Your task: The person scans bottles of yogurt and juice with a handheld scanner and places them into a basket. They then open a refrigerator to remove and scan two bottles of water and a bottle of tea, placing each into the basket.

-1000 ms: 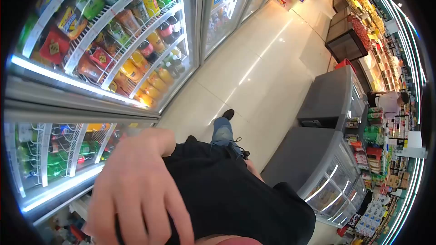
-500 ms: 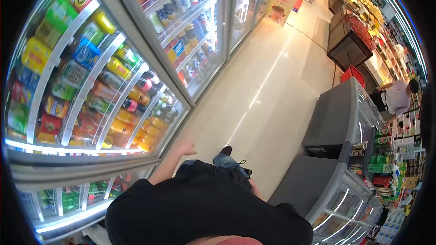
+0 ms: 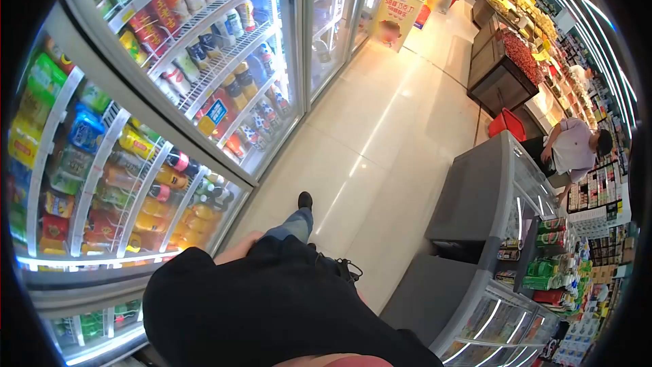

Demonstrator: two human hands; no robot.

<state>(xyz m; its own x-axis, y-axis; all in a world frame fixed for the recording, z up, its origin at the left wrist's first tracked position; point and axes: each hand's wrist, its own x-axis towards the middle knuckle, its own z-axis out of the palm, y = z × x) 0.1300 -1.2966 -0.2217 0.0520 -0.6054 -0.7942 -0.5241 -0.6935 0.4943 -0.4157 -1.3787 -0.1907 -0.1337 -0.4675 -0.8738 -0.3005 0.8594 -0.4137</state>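
Lit coolers [image 3: 164,107] show orange bottles [image 3: 152,216]; whether the hands [image 3: 248,240] are spread, I cannot tell.

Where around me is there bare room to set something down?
The tiled floor is bare between the drink coolers and the grey cabinets, ahead of the dark shoe. The coolers and wooden display stand are crowded with goods.

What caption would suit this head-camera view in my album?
Walking-height glimpse of a shop aisle: pale floor between brightly lit drink coolers on the left and grey cabinets on the right.
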